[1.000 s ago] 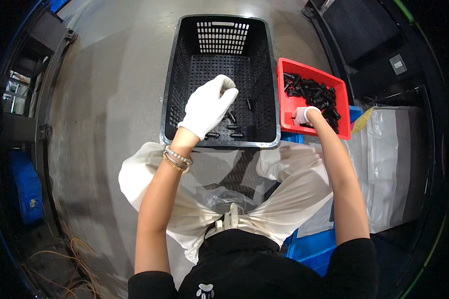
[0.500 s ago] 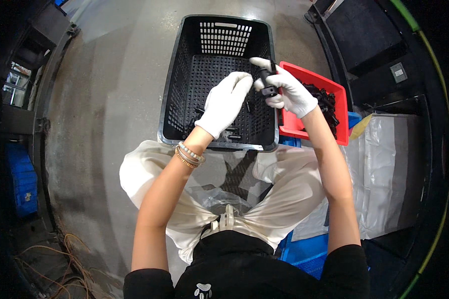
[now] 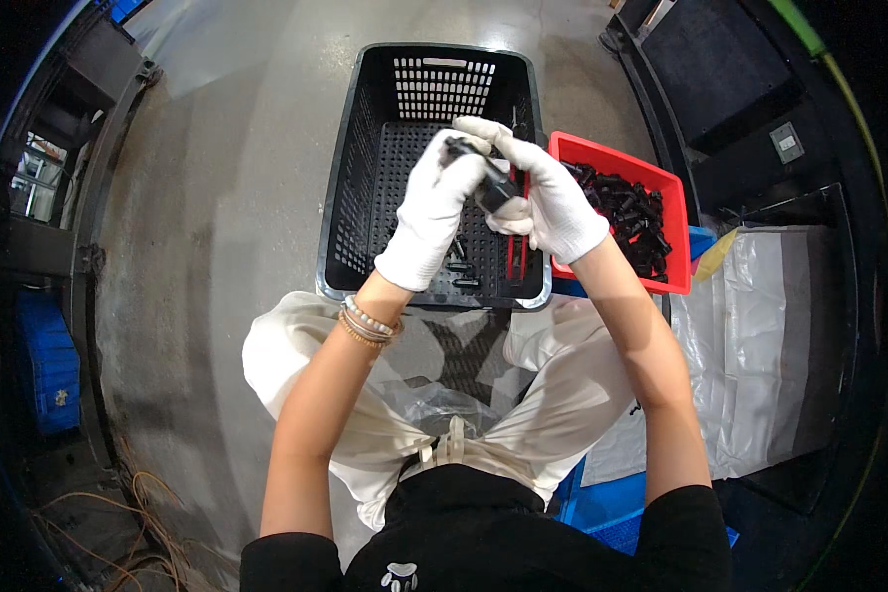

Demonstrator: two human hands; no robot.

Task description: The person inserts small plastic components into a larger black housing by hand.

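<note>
Together, left hand (image 3: 432, 219) and right hand (image 3: 548, 197) clamp black part (image 3: 483, 178) (raised above black crate (image 3: 355, 197)).

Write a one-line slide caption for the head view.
Two white-gloved hands, left hand and right hand, hold a small black part above a black crate, beside a red bin.

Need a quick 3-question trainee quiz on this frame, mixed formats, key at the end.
1. True or false: the left hand and the right hand both hold the small black part.
2. Which side of the black basket is the red bin on? A) person's left B) person's right
3. Fill in: both hands wear ___ gloves.

Key: 1 true; 2 B; 3 white
</note>
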